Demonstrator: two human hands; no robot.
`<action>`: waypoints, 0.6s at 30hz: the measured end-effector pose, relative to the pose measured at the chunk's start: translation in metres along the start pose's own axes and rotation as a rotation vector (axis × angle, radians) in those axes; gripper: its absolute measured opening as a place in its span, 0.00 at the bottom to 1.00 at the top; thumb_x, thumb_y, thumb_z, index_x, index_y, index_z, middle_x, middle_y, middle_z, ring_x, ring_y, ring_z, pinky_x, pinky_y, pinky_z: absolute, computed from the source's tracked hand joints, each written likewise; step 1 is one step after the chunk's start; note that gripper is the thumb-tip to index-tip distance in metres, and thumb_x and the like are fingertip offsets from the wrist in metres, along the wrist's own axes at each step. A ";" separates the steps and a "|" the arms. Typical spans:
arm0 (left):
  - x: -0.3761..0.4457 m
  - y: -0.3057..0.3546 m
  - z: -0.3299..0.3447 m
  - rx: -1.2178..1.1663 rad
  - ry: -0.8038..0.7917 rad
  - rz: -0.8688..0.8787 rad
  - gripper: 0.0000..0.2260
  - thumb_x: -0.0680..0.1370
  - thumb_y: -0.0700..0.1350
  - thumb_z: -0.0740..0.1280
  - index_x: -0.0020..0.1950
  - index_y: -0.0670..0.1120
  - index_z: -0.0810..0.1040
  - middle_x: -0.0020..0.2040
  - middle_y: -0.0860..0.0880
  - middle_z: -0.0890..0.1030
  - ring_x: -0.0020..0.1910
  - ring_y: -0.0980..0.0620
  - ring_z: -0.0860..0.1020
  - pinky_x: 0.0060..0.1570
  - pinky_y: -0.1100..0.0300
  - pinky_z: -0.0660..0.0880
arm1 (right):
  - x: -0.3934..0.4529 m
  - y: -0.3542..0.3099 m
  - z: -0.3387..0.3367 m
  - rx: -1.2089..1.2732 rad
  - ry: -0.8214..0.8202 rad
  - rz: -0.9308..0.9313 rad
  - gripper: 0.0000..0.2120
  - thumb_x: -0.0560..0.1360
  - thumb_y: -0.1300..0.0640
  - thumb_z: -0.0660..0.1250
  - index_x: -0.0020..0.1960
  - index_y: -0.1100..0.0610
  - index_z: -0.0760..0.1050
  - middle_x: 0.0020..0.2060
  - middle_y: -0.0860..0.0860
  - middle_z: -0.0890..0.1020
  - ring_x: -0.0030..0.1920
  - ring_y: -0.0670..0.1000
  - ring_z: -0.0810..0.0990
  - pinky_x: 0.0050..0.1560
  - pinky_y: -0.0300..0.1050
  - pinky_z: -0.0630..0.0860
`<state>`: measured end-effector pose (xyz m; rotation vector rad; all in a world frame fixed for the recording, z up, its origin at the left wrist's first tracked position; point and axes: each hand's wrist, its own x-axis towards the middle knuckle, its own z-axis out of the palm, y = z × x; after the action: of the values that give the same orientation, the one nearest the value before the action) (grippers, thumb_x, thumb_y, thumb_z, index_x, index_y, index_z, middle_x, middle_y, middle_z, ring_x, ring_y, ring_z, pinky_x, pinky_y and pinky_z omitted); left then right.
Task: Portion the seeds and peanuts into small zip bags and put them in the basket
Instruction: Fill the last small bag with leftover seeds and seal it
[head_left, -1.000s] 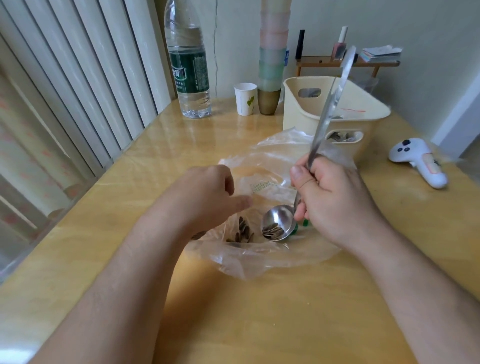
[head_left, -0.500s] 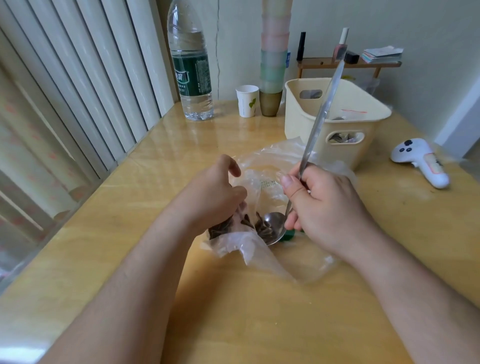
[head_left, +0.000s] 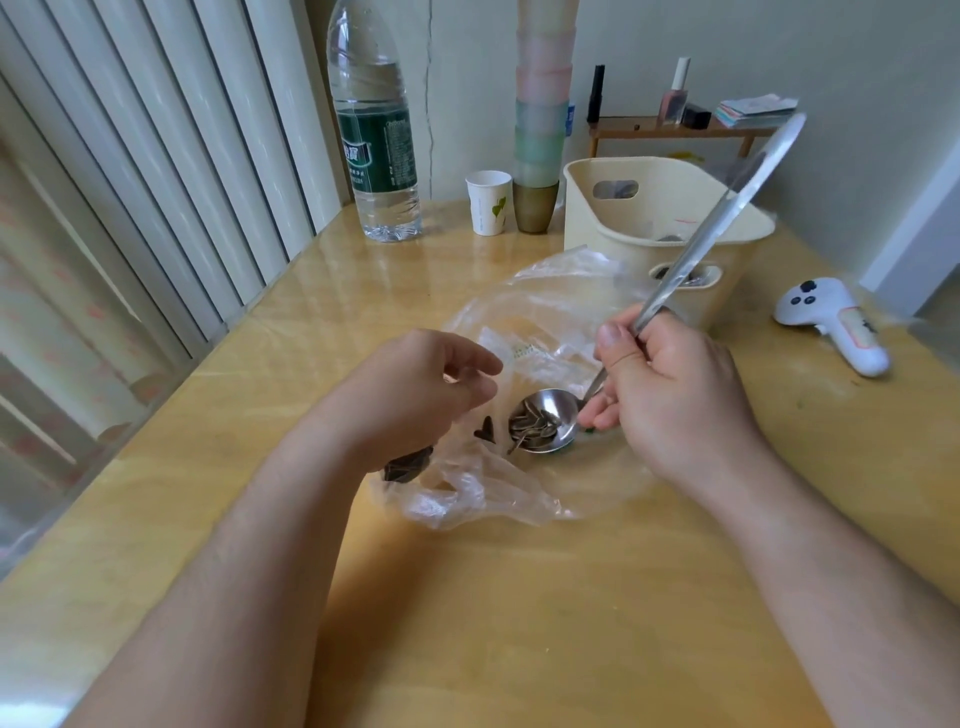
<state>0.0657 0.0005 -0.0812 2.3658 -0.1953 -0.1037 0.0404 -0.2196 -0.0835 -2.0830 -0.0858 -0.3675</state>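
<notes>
A big clear plastic bag lies crumpled in the middle of the wooden table. My right hand grips the long handle of a steel ladle, whose bowl sits inside the bag and holds several striped sunflower seeds. My left hand pinches the bag's near-left edge with curled fingers. More dark seeds show through the plastic under my left wrist. A cream plastic basket stands behind the bag; something small and dark lies inside it.
At the back stand a large water bottle, a white paper cup and a tall stack of coloured cups. A white handheld controller lies at the right. A small wooden shelf holds bottles. Vertical blinds run along the left.
The ladle bowl has come up loaded with seeds and its handle has tilted further right. My left hand gathered and lifted the bag's edge, bunching the plastic toward me.
</notes>
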 end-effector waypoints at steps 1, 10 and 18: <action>-0.001 0.000 -0.001 -0.014 -0.018 0.001 0.12 0.81 0.51 0.72 0.64 0.60 0.82 0.52 0.60 0.83 0.42 0.61 0.82 0.42 0.64 0.74 | 0.000 0.000 0.000 -0.025 -0.017 -0.007 0.11 0.85 0.52 0.62 0.44 0.50 0.74 0.27 0.49 0.83 0.30 0.46 0.85 0.42 0.48 0.82; -0.007 0.005 -0.008 -0.067 -0.224 -0.017 0.40 0.75 0.36 0.74 0.82 0.60 0.64 0.71 0.67 0.74 0.42 0.50 0.84 0.44 0.53 0.82 | -0.001 0.002 0.005 -0.129 -0.077 -0.045 0.11 0.84 0.49 0.61 0.46 0.52 0.74 0.28 0.51 0.83 0.29 0.44 0.84 0.44 0.50 0.82; -0.009 0.002 -0.007 -0.092 -0.307 0.008 0.51 0.72 0.33 0.73 0.84 0.64 0.51 0.76 0.75 0.64 0.46 0.42 0.84 0.51 0.40 0.83 | -0.005 0.000 0.011 -0.026 -0.094 0.050 0.10 0.86 0.50 0.61 0.46 0.49 0.74 0.27 0.48 0.84 0.31 0.45 0.85 0.46 0.47 0.81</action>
<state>0.0570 0.0051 -0.0748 2.2476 -0.3395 -0.4628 0.0385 -0.2100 -0.0901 -2.1240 -0.0848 -0.2415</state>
